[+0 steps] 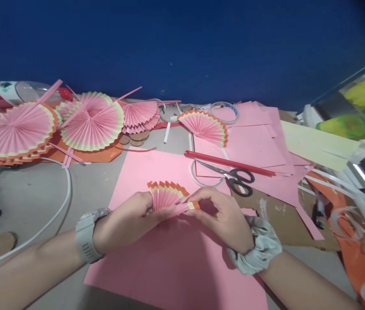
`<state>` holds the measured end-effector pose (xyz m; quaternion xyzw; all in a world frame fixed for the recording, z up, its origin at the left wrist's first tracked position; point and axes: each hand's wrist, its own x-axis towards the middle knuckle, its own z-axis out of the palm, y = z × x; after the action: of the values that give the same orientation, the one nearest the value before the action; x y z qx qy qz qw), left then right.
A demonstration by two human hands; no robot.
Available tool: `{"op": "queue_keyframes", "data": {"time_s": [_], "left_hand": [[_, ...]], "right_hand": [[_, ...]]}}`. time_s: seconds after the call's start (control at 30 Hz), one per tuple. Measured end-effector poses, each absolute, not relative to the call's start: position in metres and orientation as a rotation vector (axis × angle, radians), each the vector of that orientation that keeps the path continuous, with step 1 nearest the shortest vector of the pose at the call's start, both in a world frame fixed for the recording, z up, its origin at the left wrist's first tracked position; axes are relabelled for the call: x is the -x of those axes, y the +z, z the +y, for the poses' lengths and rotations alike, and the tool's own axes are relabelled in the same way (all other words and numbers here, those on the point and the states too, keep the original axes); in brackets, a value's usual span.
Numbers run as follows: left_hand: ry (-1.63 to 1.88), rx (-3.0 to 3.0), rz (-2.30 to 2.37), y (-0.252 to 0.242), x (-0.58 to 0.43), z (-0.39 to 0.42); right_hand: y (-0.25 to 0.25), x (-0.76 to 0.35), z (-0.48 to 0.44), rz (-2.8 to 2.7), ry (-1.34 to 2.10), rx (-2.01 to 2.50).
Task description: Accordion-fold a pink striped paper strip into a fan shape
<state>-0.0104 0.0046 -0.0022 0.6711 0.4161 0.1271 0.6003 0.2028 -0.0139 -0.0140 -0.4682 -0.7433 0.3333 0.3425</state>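
A small pleated paper fan (166,196), pink with a cream and orange edge, is held between both my hands over a large pink paper sheet (176,267). My left hand (137,213), with a grey watch at the wrist, grips the folds from the left, thumb lying along the front. On the other side my right hand (219,215) pinches the fan's right end pleat between thumb and fingers. A pale scrunchie (260,247) circles that wrist. Just beyond lie black-handled scissors (238,178), a white tape ring (195,174) and a red stick (229,162).
Round pleated fans (92,120) and a plastic bottle (33,92) stand at the back left. A half-open fan (203,127) and pink sheets (253,137) lie at the back right. Cardboard (276,224) sits at right; a white cable (61,215) curves at left.
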Motion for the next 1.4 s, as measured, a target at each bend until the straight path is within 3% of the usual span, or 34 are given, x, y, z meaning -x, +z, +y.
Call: {"op": "queue_keyframes", "data": {"time_s": [0.17,0.33,0.77,1.07,1.4], "left_hand": [[0.487,-1.310,0.924,-0.003,0.010,0.011],[0.708,-0.972,0.827,-0.004,0.015,0.011],[0.644,-1.283,0.809,-0.002,0.021,0.010],[0.835,-1.361,0.770,-0.004,0.022,0.005],[0.758,-1.586,0.847,-0.001,0.022,0.006]], "right_hand": [[-0.016,-0.202,-0.014,-2.025,0.806,0.991],[-0.013,-0.204,-0.015,-1.890,0.774,1.141],[-0.012,-0.207,-0.019,-1.708,0.912,1.081],[-0.013,-0.206,-0.018,-1.794,0.843,0.914],[-0.015,-0.209,-0.018,-1.881,0.783,0.897]]}}
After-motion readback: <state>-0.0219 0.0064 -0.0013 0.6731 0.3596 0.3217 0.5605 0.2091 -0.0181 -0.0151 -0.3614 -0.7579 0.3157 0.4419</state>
